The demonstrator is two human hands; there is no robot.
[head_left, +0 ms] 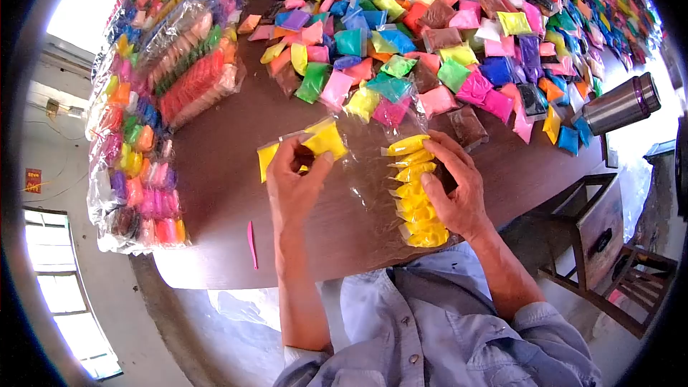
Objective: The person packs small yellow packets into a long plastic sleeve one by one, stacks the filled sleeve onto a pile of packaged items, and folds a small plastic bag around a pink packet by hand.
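My left hand (295, 185) is closed on small yellow packets (325, 139), one showing on each side of the fingers, held just above the brown table (215, 193). To its right, a row of several yellow packets (416, 192) lies stacked in a line towards me, seemingly in a clear plastic bag (355, 158) that stretches out to the left. My right hand (461, 192) grips the right side of this row, its fingers on the far end and its thumb along the packets. A thin pink tool (251, 245) rests on the table, left of my left forearm.
A large heap of mixed coloured packets (437, 57) covers the far side of the table. Clear bags of packets in rows (140, 165) line the left edge. A steel flask (622, 104) stands at the right, above wooden furniture (598, 236).
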